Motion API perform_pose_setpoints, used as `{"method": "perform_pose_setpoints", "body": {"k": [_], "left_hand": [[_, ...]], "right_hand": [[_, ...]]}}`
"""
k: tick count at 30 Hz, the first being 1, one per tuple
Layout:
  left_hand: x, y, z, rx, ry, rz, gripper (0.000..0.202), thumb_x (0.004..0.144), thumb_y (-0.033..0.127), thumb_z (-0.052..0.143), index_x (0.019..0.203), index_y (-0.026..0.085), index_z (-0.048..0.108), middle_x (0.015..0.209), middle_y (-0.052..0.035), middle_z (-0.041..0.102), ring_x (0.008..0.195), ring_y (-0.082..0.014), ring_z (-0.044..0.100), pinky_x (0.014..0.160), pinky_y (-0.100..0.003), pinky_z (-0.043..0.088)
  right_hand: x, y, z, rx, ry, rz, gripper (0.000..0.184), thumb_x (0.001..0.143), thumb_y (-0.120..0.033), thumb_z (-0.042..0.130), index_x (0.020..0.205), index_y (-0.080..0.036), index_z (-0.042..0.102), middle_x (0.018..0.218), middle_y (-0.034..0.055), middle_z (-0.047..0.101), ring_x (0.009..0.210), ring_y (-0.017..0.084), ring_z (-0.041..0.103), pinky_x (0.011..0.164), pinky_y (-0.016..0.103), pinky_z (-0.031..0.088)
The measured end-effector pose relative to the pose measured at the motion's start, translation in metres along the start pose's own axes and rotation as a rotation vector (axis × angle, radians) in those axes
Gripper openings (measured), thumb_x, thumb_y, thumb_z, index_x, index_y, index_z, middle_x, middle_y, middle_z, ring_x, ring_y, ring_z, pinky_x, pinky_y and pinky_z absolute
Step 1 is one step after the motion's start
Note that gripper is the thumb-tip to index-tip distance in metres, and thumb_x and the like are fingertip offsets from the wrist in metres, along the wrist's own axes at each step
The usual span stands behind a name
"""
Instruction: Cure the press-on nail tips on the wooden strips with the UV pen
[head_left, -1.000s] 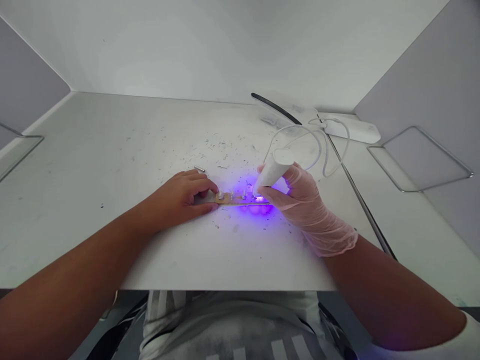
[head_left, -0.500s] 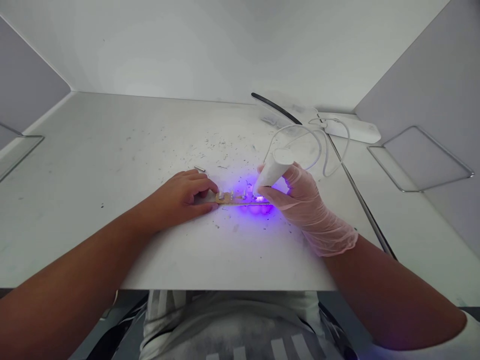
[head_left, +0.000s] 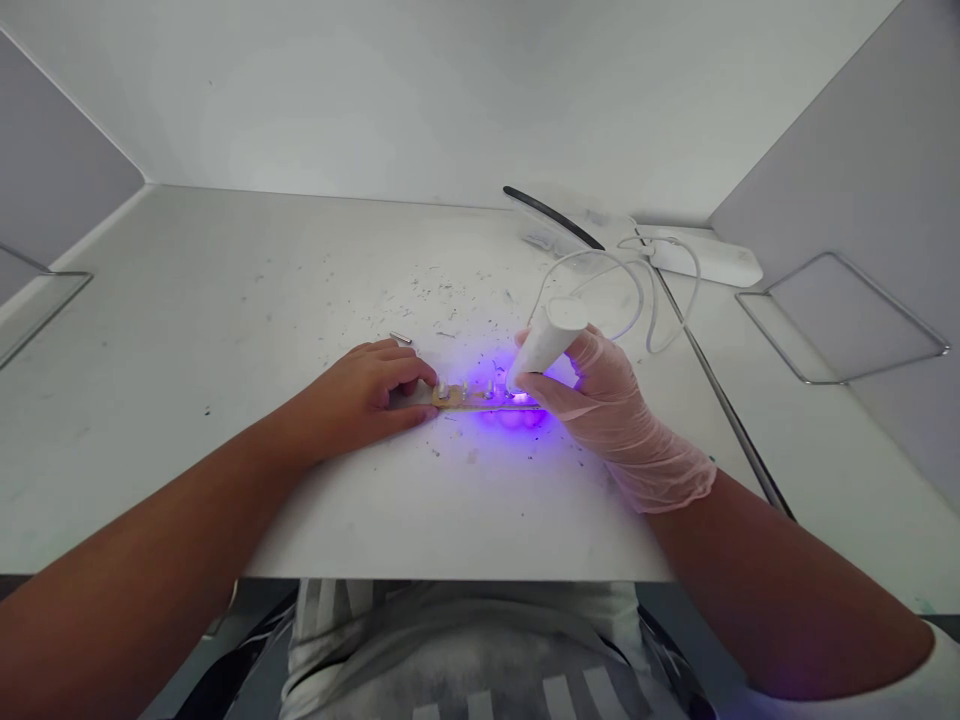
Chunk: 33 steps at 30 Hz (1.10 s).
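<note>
My bare left hand point(head_left: 375, 390) pinches the left end of a flat tan strip point(head_left: 454, 399) between thumb and fingers. Several small, clear or whitish upright pieces stand in a row along the strip; they are too small to make out well. In a thin, pale translucent glove, my right hand point(head_left: 600, 400) is closed around a white handheld UV lamp point(head_left: 550, 340). The lamp tilts down over the strip's right part, and violet light spills over it and the tabletop. My right fingers and the lamp partly hide that end. A short metal pin point(head_left: 400, 338) lies just beyond my left fingers.
A white cable point(head_left: 639, 290) loops behind the lamp. At the back right lie a long white device point(head_left: 705, 258) and a clear container with a black edge point(head_left: 553, 217). Dark specks are scattered on the white table point(head_left: 187, 300). Wire frames point(head_left: 840, 320) project at both sides.
Almost nothing differs: both hands, the strip and the lit lamp keep their places. The whole view has shifted very slightly.
</note>
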<state>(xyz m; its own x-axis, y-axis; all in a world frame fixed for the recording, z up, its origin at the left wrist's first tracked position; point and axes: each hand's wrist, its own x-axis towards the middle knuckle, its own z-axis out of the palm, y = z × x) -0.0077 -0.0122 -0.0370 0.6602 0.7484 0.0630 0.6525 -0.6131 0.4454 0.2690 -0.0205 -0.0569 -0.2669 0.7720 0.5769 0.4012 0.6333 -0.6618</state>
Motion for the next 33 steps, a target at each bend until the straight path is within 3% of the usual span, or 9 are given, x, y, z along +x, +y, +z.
{"method": "perform_pose_setpoints", "body": {"k": [33], "left_hand": [[0.0, 0.0002, 0.0002, 0.001, 0.007, 0.006, 0.026, 0.089, 0.041, 0.062, 0.099, 0.018, 0.069, 0.074, -0.0012, 0.059, 0.078, -0.0186, 0.053, 0.07, -0.03, 0.041]], "right_hand": [[0.0002, -0.0004, -0.0006, 0.011, 0.013, -0.021, 0.015, 0.081, -0.027, 0.07, 0.096, -0.026, 0.065, 0.078, -0.0013, 0.064, 0.078, 0.019, 0.06, 0.069, 0.035, 0.049]]}}
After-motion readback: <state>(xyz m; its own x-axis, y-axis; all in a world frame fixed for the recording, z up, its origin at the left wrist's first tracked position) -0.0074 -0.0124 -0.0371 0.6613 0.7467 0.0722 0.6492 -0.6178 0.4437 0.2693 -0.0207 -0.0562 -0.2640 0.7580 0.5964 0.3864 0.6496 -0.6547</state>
